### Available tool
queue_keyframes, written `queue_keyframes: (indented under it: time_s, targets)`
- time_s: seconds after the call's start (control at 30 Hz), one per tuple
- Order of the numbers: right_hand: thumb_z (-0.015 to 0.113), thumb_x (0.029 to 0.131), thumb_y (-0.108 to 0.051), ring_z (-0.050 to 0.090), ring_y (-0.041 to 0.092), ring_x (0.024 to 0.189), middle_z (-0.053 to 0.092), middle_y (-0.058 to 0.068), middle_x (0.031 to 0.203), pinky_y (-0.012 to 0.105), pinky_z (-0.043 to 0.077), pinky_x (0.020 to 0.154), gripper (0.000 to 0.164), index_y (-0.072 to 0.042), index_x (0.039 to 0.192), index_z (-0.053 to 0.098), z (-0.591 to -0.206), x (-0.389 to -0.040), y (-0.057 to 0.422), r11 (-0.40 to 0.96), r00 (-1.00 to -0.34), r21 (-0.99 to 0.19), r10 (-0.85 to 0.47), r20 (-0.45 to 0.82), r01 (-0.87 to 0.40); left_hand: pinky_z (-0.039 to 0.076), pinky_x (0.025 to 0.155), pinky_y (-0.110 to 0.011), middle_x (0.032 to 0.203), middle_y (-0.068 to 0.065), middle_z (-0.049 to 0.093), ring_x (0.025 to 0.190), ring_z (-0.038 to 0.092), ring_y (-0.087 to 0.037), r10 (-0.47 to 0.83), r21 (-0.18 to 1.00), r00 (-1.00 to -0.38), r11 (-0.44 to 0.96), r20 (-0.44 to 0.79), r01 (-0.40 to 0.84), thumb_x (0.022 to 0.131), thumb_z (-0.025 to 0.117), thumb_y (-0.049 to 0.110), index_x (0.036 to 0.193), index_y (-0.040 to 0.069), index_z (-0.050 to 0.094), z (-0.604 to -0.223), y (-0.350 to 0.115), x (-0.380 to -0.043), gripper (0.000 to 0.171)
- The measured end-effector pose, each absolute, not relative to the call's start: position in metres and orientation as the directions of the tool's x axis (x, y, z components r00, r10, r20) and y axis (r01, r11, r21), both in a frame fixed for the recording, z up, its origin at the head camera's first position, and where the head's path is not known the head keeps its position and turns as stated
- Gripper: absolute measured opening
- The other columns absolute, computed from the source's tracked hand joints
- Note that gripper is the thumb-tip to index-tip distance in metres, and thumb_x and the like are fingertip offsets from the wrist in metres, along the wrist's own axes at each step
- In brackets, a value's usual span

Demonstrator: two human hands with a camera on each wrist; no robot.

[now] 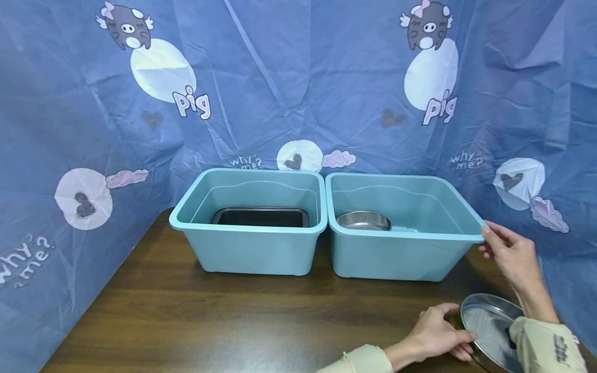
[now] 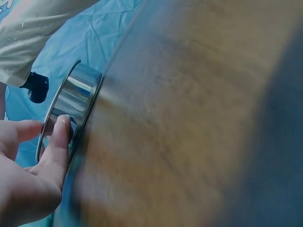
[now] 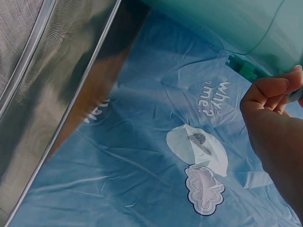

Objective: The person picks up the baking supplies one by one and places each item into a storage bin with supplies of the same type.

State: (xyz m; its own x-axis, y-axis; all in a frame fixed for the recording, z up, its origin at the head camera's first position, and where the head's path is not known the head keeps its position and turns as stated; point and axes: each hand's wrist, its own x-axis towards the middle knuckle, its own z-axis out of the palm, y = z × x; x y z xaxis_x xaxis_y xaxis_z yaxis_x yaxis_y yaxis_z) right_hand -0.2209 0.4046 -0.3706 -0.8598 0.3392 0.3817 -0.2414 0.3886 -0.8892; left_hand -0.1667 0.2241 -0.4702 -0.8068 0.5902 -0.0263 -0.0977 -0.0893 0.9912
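Note:
At the lower right of the head view, my left hand (image 1: 440, 334) holds the near-left side of a round metal sieve (image 1: 487, 324) with a mesh bottom. In the left wrist view, the fingers (image 2: 59, 151) lie against the shiny wall of the sieve (image 2: 80, 90), close to the tabletop. My right hand (image 1: 515, 256) pinches the right front corner of the rim of the right blue plastic bin (image 1: 396, 259). Its forearm passes over the sieve and its sleeve hides part of it. Within that bin sits a shallow round metal piece (image 1: 364, 220), at the left end.
A matching blue bin (image 1: 254, 251) stands directly to the left, holding a dark rectangular baking pan (image 1: 261, 216). Both bins rest on a brown wooden table (image 1: 233, 321). Blue printed cloth (image 1: 261, 77) hangs behind and at the sides.

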Motion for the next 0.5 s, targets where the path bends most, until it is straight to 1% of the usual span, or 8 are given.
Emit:
queue_keyframes:
  time_s: [0.07, 0.17, 0.27, 0.37, 0.43, 0.5]
  targets:
    - [0.061, 0.105, -0.011, 0.061, -0.002, 0.058, 0.066, -0.016, 0.071, 0.012, 0.050, 0.054, 0.021, -0.016, 0.125, 0.065, -0.3704, -0.2213, 0.4038, 0.411, -0.858, -0.881, 0.340, 0.386, -0.234, 0.062, 0.059, -0.037, 0.072, -0.024, 0.071, 0.076, 0.069, -0.055, 0.593, 0.987, -0.805, -0.110, -0.029, -0.117, 0.094, 0.072, -0.003, 0.135, 0.004, 0.056, -0.4709, 0.2251, -0.1660, 0.045]
    - [0.060, 0.105, -0.010, 0.061, -0.001, 0.057, 0.066, -0.016, 0.071, 0.012, 0.050, 0.053, 0.021, -0.018, 0.123, 0.066, -0.3703, -0.2218, 0.4035, 0.415, -0.857, -0.879, 0.338, 0.390, -0.236, 0.063, 0.062, -0.040, 0.073, -0.027, 0.070, 0.079, 0.067, -0.058, 0.594, 0.980, -0.804, -0.138, -0.033, -0.142, 0.094, 0.070, -0.004, 0.135, 0.005, 0.056, -0.4719, 0.2266, -0.1650, 0.044]
    - [0.061, 0.104, -0.009, 0.061, -0.001, 0.057, 0.066, -0.015, 0.070, 0.012, 0.050, 0.053, 0.023, -0.028, 0.115, 0.067, -0.3704, -0.2219, 0.4043, 0.388, -0.858, -0.887, 0.335, 0.389, -0.251, 0.063, 0.064, -0.041, 0.074, -0.029, 0.070, 0.081, 0.065, -0.060, 0.597, 0.972, -0.802, -0.166, -0.037, -0.168, 0.093, 0.068, -0.006, 0.134, 0.004, 0.055, -0.4723, 0.2283, -0.1641, 0.044]
    - [0.061, 0.104, -0.008, 0.061, -0.001, 0.057, 0.067, -0.014, 0.070, 0.012, 0.050, 0.053, 0.028, -0.035, 0.110, 0.067, -0.3695, -0.2212, 0.4044, 0.372, -0.860, -0.892, 0.332, 0.387, -0.258, 0.063, 0.066, -0.038, 0.074, -0.028, 0.070, 0.081, 0.066, -0.058, 0.593, 0.968, -0.804, -0.175, -0.041, -0.178, 0.093, 0.066, -0.008, 0.134, 0.003, 0.055, -0.4720, 0.2300, -0.1634, 0.044]
    - [0.061, 0.104, -0.008, 0.061, -0.001, 0.057, 0.067, -0.014, 0.070, 0.012, 0.051, 0.053, 0.029, -0.036, 0.108, 0.067, -0.3693, -0.2208, 0.4044, 0.365, -0.862, -0.894, 0.331, 0.384, -0.259, 0.063, 0.067, -0.037, 0.075, -0.028, 0.071, 0.080, 0.067, -0.057, 0.587, 0.968, -0.808, -0.175, -0.043, -0.179, 0.092, 0.065, -0.009, 0.134, 0.002, 0.055, -0.4713, 0.2309, -0.1627, 0.045]
    - [0.061, 0.104, -0.009, 0.061, -0.001, 0.057, 0.066, -0.014, 0.070, 0.012, 0.051, 0.053, 0.027, -0.034, 0.110, 0.068, -0.3695, -0.2206, 0.4043, 0.376, -0.861, -0.891, 0.332, 0.385, -0.254, 0.062, 0.067, -0.036, 0.075, -0.028, 0.071, 0.080, 0.068, -0.055, 0.580, 0.968, -0.813, -0.178, -0.044, -0.179, 0.091, 0.064, -0.010, 0.134, 0.001, 0.055, -0.4710, 0.2314, -0.1618, 0.045]
